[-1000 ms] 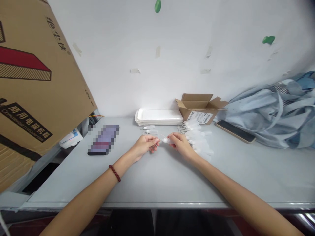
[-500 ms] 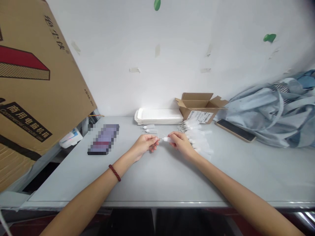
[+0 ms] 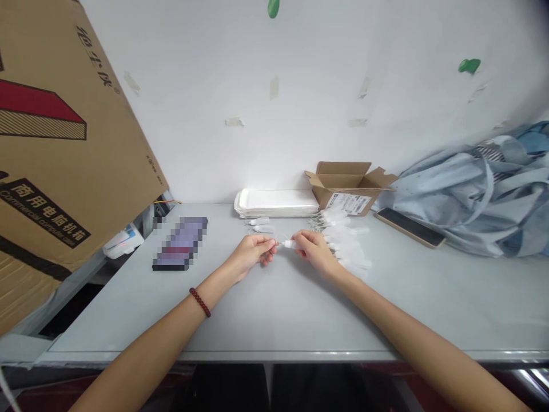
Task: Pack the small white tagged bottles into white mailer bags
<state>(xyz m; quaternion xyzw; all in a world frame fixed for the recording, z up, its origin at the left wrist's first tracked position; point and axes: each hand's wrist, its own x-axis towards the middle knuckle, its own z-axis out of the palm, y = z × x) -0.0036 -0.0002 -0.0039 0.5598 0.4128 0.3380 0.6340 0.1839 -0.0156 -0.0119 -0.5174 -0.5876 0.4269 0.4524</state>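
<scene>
Right hand (image 3: 314, 249) pinched a small white bottle-shaped plastic piece (image 3: 289, 244), while left hand (image 3: 252, 255) pinched its thin needle-like tip (image 3: 279, 244)

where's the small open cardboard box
In the head view, the small open box stands right of centre at the back of the table, between the white stack and the grey-blue cloth.

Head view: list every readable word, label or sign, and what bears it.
"商用电脑机箱": large cardboard box.
"Commercial computer", then a blurred word: same box.
"®": same box, beside stylised characters, unclear.
Too small: same box's corner line; label on small open box.
</scene>
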